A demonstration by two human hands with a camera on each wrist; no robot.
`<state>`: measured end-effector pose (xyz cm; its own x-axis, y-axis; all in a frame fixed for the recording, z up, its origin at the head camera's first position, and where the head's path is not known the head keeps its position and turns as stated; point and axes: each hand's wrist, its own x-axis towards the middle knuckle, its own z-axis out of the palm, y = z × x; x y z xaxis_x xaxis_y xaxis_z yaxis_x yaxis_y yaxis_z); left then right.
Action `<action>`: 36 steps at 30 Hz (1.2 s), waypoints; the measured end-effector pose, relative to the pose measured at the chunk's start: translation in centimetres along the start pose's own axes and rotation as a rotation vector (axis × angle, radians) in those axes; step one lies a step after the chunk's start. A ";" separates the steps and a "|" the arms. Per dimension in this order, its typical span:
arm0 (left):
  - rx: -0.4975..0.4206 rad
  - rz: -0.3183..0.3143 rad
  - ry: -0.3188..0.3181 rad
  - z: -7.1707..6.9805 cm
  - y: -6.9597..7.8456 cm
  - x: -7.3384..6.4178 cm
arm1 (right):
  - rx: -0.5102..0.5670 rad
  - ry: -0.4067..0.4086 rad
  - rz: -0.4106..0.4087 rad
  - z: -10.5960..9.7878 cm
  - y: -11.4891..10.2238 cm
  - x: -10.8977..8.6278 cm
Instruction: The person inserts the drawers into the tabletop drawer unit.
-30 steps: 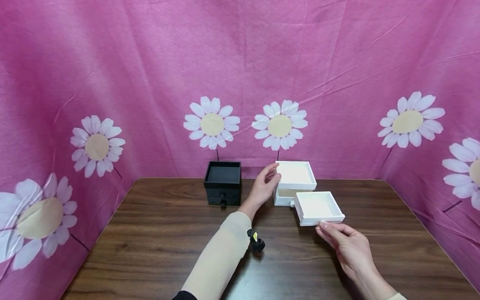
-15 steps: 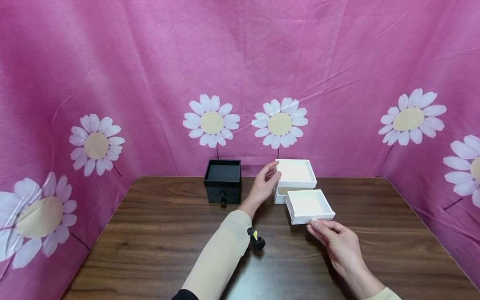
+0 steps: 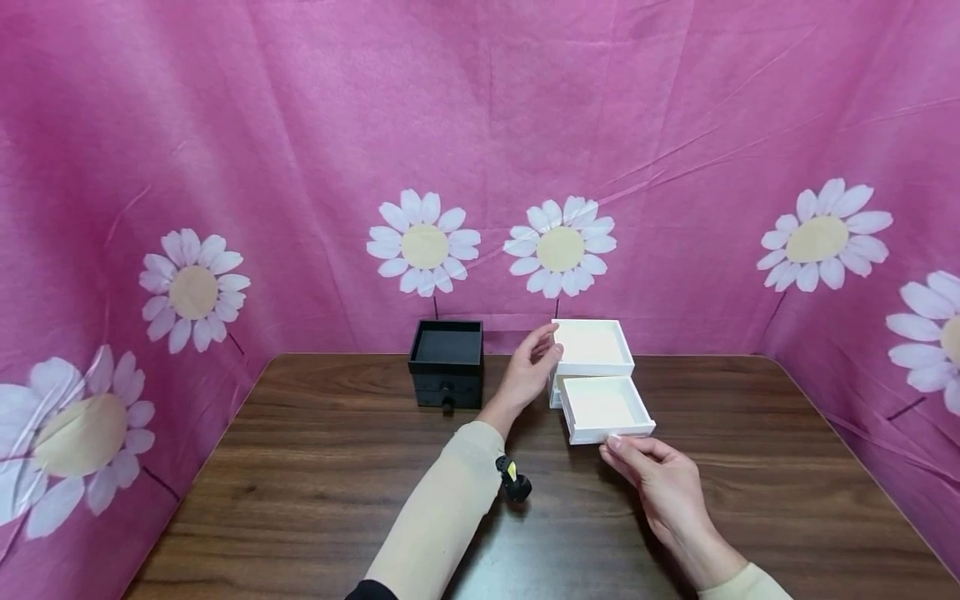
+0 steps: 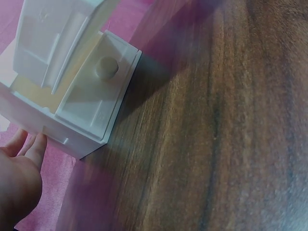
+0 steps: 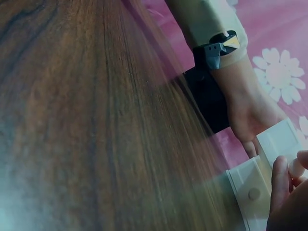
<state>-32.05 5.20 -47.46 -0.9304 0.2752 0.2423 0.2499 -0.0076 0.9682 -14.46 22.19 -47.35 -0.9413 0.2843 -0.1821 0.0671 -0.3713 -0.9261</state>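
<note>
A small white drawer box [image 3: 596,369] stands at the back of the table, with a shallow open tray on top. My left hand [image 3: 525,375] rests its fingers against the box's left side. In front of the box's upper slot, a white drawer [image 3: 607,404] is held raised and slightly turned. My right hand [image 3: 660,483] pinches this drawer by its knob, which shows between the fingertips in the right wrist view. Below it, the lower drawer [image 4: 86,91] with a round knob sits in the box. The raised drawer's inside is bare.
A black drawer box [image 3: 447,385] with knobs stands left of the white one. Both are on a wooden table [image 3: 300,467]. A pink cloth [image 3: 480,125] with printed daisies hangs behind. A black camera [image 3: 514,481] is strapped to the left wrist.
My right hand has carried the white drawer leftward and closer to the white box, so that it lines up more nearly with the slot. The left hand has stayed at the box's side.
</note>
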 end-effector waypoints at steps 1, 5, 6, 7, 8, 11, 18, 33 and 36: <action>-0.002 -0.003 0.001 0.0 0.0 0.0 | 0.000 0.000 -0.003 0.1 0.0 0.0; 0.000 -0.013 0.007 0.0 0.0 -0.1 | 0.025 -0.007 -0.015 0.4 0.3 0.1; 0.000 -0.016 0.007 0.0 -0.1 -0.1 | 0.035 -0.008 -0.019 0.4 0.4 0.1; 0.000 -0.017 0.007 0.0 -0.1 -0.2 | 0.045 -0.012 -0.022 0.5 0.5 0.1; 0.001 -0.019 0.005 0.0 -0.1 -0.2 | 0.053 -0.013 -0.025 0.5 0.7 0.1; -0.001 -0.013 0.000 0.0 0.0 -0.3 | 0.070 -0.016 -0.038 0.6 1.0 0.1; -0.004 0.002 -0.008 0.0 0.1 -0.3 | 0.080 0.003 -0.040 0.8 1.3 0.4; 0.002 -0.009 0.002 0.0 0.1 -0.2 | 0.020 0.052 -0.046 1.7 1.1 1.2; 0.002 -0.008 0.001 0.0 0.1 -0.1 | 0.021 0.049 -0.055 1.8 1.1 1.3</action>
<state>-31.90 5.18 -47.42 -0.9327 0.2740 0.2346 0.2430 -0.0033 0.9700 -16.22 20.58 -48.05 -0.9259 0.3478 -0.1475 0.0081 -0.3721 -0.9282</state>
